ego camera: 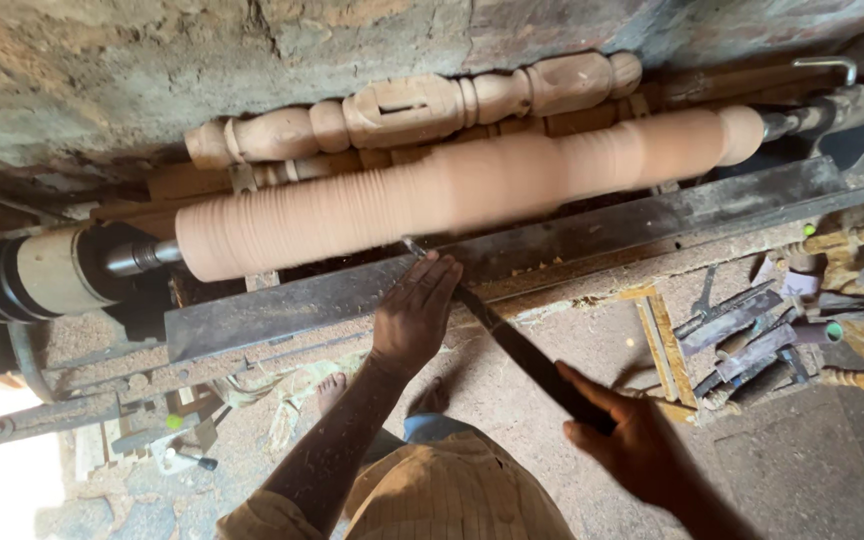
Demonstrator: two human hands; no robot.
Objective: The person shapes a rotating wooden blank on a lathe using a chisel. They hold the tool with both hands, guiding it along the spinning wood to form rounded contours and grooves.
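Lathe work, roughing stage by the look of it: blank (472,190) spins between the centres, blurred, ridged along its length, still a plain cylinder with a slight swell right of middle. Rest bar (512,250) runs just below the blank. Left hand (414,315) lies flat on the bar, fingers pressing the chisel (512,340) down against it; the tip sits at the blank's lower edge, about mid-length. Right hand (642,445), well below the bar, is wrapped around the chisel's handle end. Above the blank, against the wall, a finished baluster (412,108) lies, likely the pattern. Spare tools (742,330) are scattered on the floor below the bar's right end. Judgement: next move calls for a steady slide along the bar, left hand kept firm, handle held low, bite light.
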